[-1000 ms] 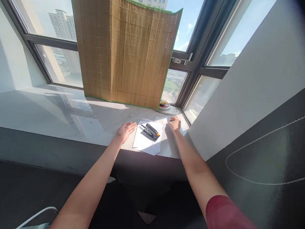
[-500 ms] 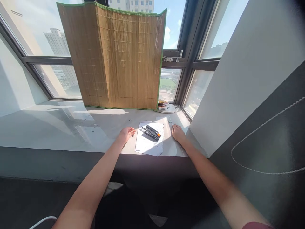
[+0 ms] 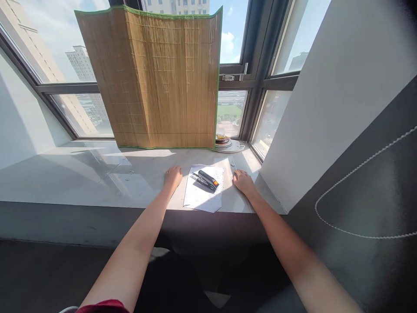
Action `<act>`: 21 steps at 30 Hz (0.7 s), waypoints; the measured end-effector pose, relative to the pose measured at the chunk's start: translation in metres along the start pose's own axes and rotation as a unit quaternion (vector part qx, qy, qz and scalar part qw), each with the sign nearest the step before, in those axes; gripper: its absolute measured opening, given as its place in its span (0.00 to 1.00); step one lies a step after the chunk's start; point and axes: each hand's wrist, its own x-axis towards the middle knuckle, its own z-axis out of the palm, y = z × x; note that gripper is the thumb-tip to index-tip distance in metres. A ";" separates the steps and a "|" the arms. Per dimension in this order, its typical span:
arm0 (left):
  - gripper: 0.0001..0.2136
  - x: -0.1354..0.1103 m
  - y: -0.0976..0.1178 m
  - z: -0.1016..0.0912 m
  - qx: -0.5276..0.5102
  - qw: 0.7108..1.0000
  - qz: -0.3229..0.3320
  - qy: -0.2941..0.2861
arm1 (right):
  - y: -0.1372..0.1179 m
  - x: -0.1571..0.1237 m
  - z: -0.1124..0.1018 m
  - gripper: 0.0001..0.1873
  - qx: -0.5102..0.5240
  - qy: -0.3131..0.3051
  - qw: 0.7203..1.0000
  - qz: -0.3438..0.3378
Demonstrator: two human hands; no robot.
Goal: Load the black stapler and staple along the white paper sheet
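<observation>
On the pale window sill, my left hand [image 3: 173,176] rests palm down, its fingers curled in, just left of a white paper sheet [image 3: 202,201] with small print or marks. My right hand [image 3: 242,180] lies on the sill to the right of the paper, fingers also curled. Neither hand shows anything in it. Between them, black slim tools that look like utility knives lie slantwise on the paper: an upper one [image 3: 207,178] with an orange part at its near end, and a lower one [image 3: 205,183] touching or close beside it.
A bamboo mat [image 3: 169,87] with green edging stands upright against the window. Behind its right corner sits a stack of plates [image 3: 224,144]. A white wall [image 3: 312,100] slopes down at right, and a beaded cord [image 3: 347,176] hangs near it. The sill's front edge lies under my wrists.
My left hand has turned from palm up with fingers extended to palm down with fingers curled, beside the paper. My right hand stays in place. The view has shifted slightly.
</observation>
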 end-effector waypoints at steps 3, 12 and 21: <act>0.16 -0.027 -0.001 -0.006 -0.016 1.000 -0.011 0.001 | 0.001 -0.002 -0.001 0.18 0.018 -0.004 1.000 0.008; 0.09 -0.056 -0.006 -0.012 -0.051 0.999 -0.004 -0.004 | -0.035 0.008 -0.005 0.12 0.199 0.063 0.973 0.097; 0.11 -0.056 -0.006 -0.016 0.055 0.997 0.029 -0.052 | -0.094 -0.017 0.002 0.24 0.319 0.035 0.903 -0.284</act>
